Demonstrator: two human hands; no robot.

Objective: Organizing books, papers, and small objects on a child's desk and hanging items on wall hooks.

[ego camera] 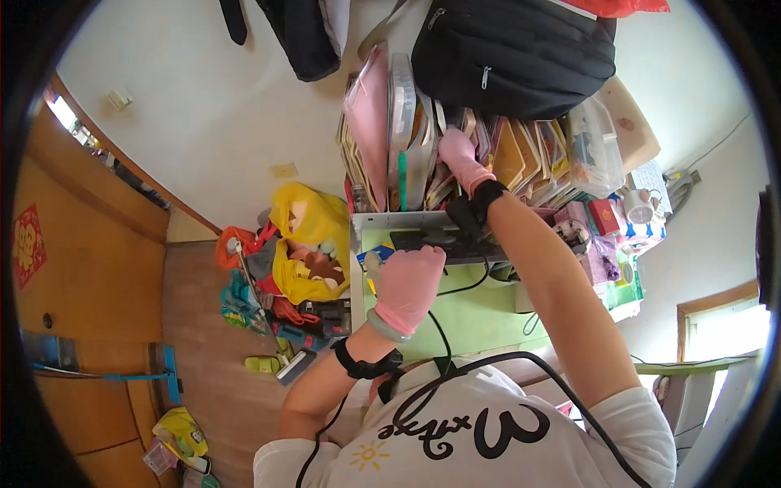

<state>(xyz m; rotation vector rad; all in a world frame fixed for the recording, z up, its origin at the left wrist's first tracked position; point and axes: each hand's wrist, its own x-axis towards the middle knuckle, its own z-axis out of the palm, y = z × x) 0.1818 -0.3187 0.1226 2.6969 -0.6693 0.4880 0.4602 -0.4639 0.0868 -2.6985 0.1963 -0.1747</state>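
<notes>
My right hand [462,157], in a pink glove, reaches in among the upright books and folders [515,152] on the desk shelf. Its fingers are partly hidden by the books, so any grip is unclear. Left of it stand a pink folder [368,131] and a clear plastic case [401,100]. My left hand [412,282], also gloved in pink, is curled above the light green desk [488,326], in front of the shelf. A greyish item [373,266] shows beside its thumb; whether the hand holds it is unclear. A blue and yellow packet [384,249] lies just beyond.
A black backpack [518,64] rests on top of the books. To the right are a clear plastic bin [595,146], a white mug [639,206] and boxes. Yellow bags of plush toys [311,210] and a mop [247,268] stand left of the desk. Black cables hang before my chest.
</notes>
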